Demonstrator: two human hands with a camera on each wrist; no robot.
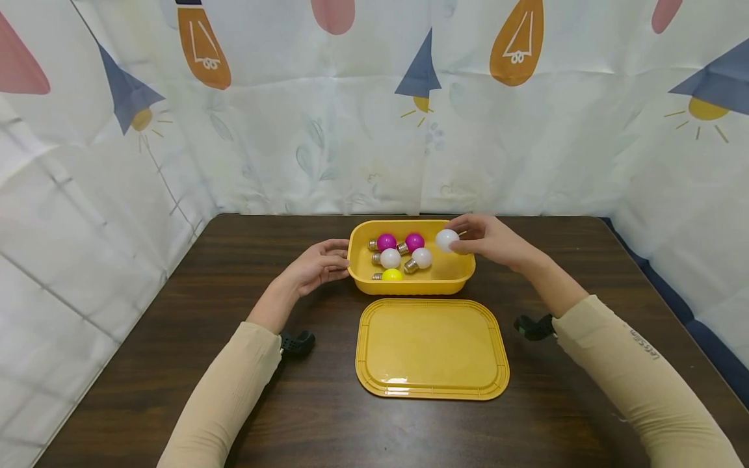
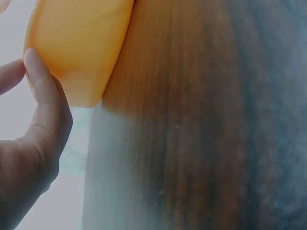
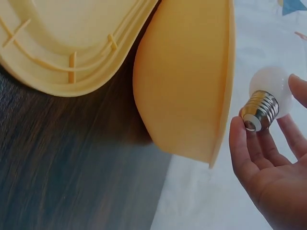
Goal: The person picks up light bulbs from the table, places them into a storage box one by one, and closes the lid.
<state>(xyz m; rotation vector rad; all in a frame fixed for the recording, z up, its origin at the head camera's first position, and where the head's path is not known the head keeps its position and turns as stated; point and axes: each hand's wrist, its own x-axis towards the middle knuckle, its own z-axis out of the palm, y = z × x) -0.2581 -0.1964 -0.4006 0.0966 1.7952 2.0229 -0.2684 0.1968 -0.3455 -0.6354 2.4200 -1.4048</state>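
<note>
A yellow plastic tub [image 1: 421, 286] holds several small round bulbs with metal screw bases. Inside are two magenta bulbs [image 1: 386, 242], two white bulbs [image 1: 422, 258] and a yellow bulb [image 1: 392, 275]. My right hand [image 1: 490, 241] pinches another white bulb [image 1: 447, 240] over the tub's right end; its metal base [image 3: 260, 110] points down toward the fingers in the right wrist view. At the opposite end, my left hand [image 1: 315, 265] touches the tub with relaxed fingers, the fingertips [image 2: 32, 58] right at the rim.
In front of the tub lies a flat yellow lid [image 1: 433, 348] on the dark wooden table [image 1: 328, 416]. A patterned white cloth [image 1: 363, 149] hangs behind the table. Black devices are strapped at both wrists, below the sleeves' cuffs.
</note>
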